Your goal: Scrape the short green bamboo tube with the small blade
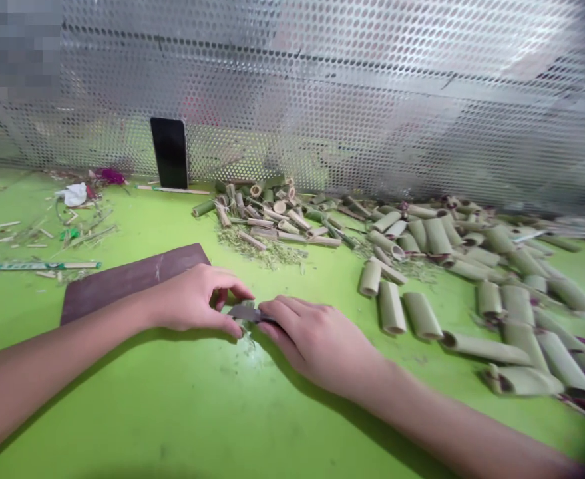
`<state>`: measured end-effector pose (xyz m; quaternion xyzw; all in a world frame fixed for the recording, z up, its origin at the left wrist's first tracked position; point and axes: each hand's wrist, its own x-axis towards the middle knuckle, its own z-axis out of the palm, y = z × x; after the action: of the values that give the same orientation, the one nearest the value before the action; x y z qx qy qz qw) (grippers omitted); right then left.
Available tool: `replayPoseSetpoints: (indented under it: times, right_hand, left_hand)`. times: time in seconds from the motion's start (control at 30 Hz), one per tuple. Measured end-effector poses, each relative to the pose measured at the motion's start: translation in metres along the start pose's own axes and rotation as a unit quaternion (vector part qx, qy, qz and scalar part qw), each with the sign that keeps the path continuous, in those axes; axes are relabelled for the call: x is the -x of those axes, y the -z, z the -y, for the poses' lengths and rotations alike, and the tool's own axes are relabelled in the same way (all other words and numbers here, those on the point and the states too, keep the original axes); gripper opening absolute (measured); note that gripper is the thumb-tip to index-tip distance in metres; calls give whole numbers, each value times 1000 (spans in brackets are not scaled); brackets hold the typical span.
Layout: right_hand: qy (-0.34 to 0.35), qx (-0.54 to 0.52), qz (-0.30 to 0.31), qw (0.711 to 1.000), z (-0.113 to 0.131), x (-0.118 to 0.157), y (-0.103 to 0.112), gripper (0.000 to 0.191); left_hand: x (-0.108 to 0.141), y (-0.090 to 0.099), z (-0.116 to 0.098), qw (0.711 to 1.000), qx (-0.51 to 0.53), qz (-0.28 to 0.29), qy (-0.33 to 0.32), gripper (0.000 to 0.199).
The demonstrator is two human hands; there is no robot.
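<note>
My right hand (pixel 317 339) is wrapped round the dark handle of a small knife (pixel 245 313). Its blade points left, between the thumb and fingers of my left hand (pixel 187 303). Those fingers are curled in a pinch on a small greenish bamboo piece (pixel 247 303), mostly hidden by the blade and fingertips. Thin shavings (pixel 250 340) lie on the green tabletop (pixel 212 412) just below. A flat brown block (pixel 132 279) lies behind my left forearm.
Many cut bamboo tubes (pixel 436 236) spread over the right side. Thinner bamboo pieces and shavings (pixel 272 253) are heaped at the back middle. A phone (pixel 170 153) leans on the perforated metal panel (pixel 322 100). Scraps, a white crumpled piece (pixel 74 194) and a long stick (pixel 37 266) lie left.
</note>
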<state>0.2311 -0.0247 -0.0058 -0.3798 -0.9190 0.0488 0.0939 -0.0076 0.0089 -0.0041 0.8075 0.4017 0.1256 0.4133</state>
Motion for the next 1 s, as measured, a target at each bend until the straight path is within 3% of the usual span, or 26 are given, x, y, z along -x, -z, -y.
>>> replayPoseSetpoints:
  times: [0.47, 0.73, 1.0]
  right_hand:
    - [-7, 14, -18, 1000, 3, 2, -2, 26]
    - [7, 23, -32, 999, -1, 3, -2, 28]
    - [2, 6, -21, 1000, -1, 3, -1, 26]
  left_hand:
    - [3, 0, -3, 998, -36, -11, -43, 51]
    - [3, -5, -6, 999, -25, -27, -9, 51]
    - [3, -3, -6, 999, -28, -13, -14, 51]
